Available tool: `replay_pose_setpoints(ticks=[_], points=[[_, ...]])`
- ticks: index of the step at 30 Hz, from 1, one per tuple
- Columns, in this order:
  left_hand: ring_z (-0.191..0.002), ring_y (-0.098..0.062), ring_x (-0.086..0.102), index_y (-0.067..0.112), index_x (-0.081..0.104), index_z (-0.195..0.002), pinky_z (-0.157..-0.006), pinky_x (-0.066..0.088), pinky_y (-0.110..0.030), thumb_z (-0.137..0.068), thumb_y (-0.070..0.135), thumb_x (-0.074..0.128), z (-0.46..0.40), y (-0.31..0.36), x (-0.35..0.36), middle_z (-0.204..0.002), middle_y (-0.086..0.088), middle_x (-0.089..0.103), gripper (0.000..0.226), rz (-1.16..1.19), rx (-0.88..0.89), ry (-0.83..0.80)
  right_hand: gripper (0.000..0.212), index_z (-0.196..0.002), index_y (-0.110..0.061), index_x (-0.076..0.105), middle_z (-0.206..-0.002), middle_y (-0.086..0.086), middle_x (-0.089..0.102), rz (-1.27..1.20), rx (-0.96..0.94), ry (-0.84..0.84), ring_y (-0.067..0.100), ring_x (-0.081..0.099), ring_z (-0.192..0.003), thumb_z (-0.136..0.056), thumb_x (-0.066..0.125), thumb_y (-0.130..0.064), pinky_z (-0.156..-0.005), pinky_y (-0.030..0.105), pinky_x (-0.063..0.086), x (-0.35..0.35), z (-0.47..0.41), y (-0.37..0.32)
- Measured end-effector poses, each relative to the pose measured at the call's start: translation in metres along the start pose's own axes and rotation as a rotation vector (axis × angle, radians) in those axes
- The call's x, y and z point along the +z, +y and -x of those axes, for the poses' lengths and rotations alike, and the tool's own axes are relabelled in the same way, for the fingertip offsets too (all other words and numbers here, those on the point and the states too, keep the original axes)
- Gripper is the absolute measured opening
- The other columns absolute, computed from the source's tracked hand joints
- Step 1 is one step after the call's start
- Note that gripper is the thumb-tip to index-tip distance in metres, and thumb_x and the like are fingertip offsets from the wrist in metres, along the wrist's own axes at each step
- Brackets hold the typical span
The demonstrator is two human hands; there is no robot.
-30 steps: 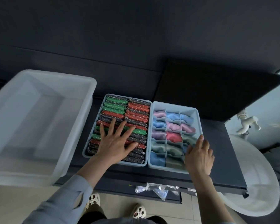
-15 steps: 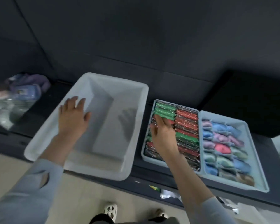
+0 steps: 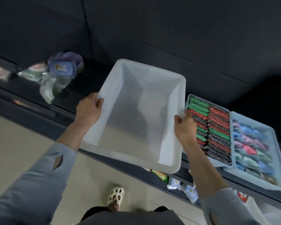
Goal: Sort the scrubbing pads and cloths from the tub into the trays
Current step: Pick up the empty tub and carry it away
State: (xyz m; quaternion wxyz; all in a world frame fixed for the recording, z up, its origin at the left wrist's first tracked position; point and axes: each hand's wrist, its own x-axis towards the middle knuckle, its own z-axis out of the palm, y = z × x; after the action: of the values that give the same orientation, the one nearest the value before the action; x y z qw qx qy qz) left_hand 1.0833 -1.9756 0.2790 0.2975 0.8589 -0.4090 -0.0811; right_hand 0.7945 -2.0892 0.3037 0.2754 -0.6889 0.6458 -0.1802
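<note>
- On dark counter (image 3: 94,82), centre of view: white tub (image 3: 136,114), interior bare, near end overhanging counter edge.
- Left hand (image 3: 88,109): clamped on tub's left rim, thumb hooked over the lip, fingers hidden beneath.
- Right hand (image 3: 184,127): clamped on tub's right rim, thumb on top, fingers curled below the lip.
- Just right of tub: pad tray (image 3: 225,164), packed with two columns of green, red and dark speckled scrubbing pads (image 3: 217,127) standing on edge.
- Touching pad tray on its right: cloth tray (image 3: 269,129), divided into compartments, filled with rolled cloths (image 3: 250,143) in blue, pink, red and green.
- Far left on counter, well apart from tub: heap of packaged goods (image 3: 58,73), blurred, contents unreadable.
- Below counter edge, under the right forearm: loose packets (image 3: 177,182) on a lower shelf.
- Bottom of view: grey sleeves (image 3: 39,184), one perforated shoe (image 3: 116,196) on pale floor (image 3: 15,137).
</note>
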Motion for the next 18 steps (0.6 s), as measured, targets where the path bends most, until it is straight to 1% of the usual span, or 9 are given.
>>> replay_pose_setpoints(ticks=[2,4,6,8,11,13,14,16,18], points=[[-0.084,-0.028,0.056,0.007,0.057,-0.113,-0.080,0.043,-0.039,-0.098,0.030,0.053,0.027,-0.011,-0.013,-0.085,-0.005,0.056,0.027,0.175,-0.114,0.027,0.036,-0.131,-0.002,0.045,-0.107,0.016,0.065,-0.062,-0.079,0.031,0.033,0.064,-0.091,-0.099,0.052,-0.016,-0.072,0.032,0.048,-0.003,0.015,0.001],[-0.079,-0.017,0.051,0.015,0.058,-0.111,-0.076,0.041,-0.031,-0.095,0.036,0.057,0.057,-0.022,-0.024,-0.082,0.004,0.053,0.027,0.396,-0.271,0.065,0.025,-0.119,-0.006,0.054,-0.095,0.003,0.062,-0.115,-0.136,-0.002,0.025,0.061,-0.085,-0.097,0.056,-0.018,-0.071,0.027,0.042,-0.006,0.031,0.003],[-0.071,-0.010,0.048,0.018,0.058,-0.103,-0.071,0.039,-0.026,-0.092,0.033,0.063,0.090,-0.034,-0.033,-0.076,0.008,0.049,0.019,0.607,-0.384,0.121,0.018,-0.111,-0.015,0.061,-0.088,-0.006,0.062,-0.185,-0.175,-0.061,0.018,0.062,-0.082,-0.094,0.060,-0.021,-0.072,0.025,0.043,-0.007,0.048,0.007],[-0.071,-0.009,0.050,0.018,0.059,-0.100,-0.068,0.041,-0.023,-0.091,0.027,0.066,0.127,-0.044,-0.043,-0.080,0.006,0.055,0.014,0.744,-0.433,0.171,0.016,-0.109,-0.022,0.063,-0.083,-0.012,0.064,-0.274,-0.198,-0.098,0.012,0.064,-0.077,-0.093,0.063,-0.020,-0.068,0.023,0.047,-0.004,0.067,0.013],[-0.076,-0.014,0.055,0.014,0.060,-0.108,-0.067,0.046,-0.025,-0.092,0.018,0.063,0.195,-0.058,-0.058,-0.086,0.003,0.061,0.017,0.819,-0.463,0.244,0.016,-0.106,-0.024,0.065,-0.081,-0.007,0.066,-0.389,-0.237,-0.143,0.014,0.064,-0.074,-0.092,0.062,-0.017,-0.068,0.026,0.051,0.009,0.099,0.018],[-0.076,-0.014,0.058,0.018,0.061,-0.114,-0.066,0.049,-0.025,-0.092,0.014,0.063,0.245,-0.068,-0.068,-0.088,0.003,0.061,0.023,0.812,-0.481,0.295,0.014,-0.100,-0.024,0.065,-0.078,-0.005,0.064,-0.425,-0.284,-0.190,0.014,0.059,-0.068,-0.092,0.060,-0.015,-0.063,0.025,0.047,0.019,0.122,0.017],[-0.078,-0.014,0.059,0.024,0.061,-0.115,-0.067,0.050,-0.024,-0.091,0.016,0.064,0.270,-0.075,-0.074,-0.092,0.001,0.061,0.026,0.808,-0.492,0.320,0.013,-0.099,-0.023,0.065,-0.077,-0.004,0.062,-0.431,-0.317,-0.220,0.012,0.056,-0.067,-0.091,0.059,-0.014,-0.062,0.025,0.045,0.025,0.135,0.016],[-0.078,-0.013,0.059,0.035,0.062,-0.117,-0.069,0.053,-0.024,-0.084,0.026,0.067,0.316,-0.090,-0.088,-0.098,-0.002,0.060,0.034,0.800,-0.534,0.365,0.008,-0.095,-0.019,0.063,-0.074,-0.005,0.058,-0.417,-0.382,-0.275,0.010,0.052,-0.065,-0.090,0.059,-0.014,-0.064,0.026,0.042,0.039,0.162,0.010],[-0.077,-0.012,0.058,0.034,0.061,-0.123,-0.070,0.052,-0.023,-0.082,0.029,0.065,0.361,-0.108,-0.101,-0.100,0.000,0.058,0.041,0.788,-0.601,0.414,0.007,-0.095,-0.016,0.062,-0.074,-0.005,0.057,-0.402,-0.444,-0.354,0.012,0.054,-0.065,-0.089,0.059,-0.015,-0.065,0.028,0.046,0.054,0.193,0.002]])
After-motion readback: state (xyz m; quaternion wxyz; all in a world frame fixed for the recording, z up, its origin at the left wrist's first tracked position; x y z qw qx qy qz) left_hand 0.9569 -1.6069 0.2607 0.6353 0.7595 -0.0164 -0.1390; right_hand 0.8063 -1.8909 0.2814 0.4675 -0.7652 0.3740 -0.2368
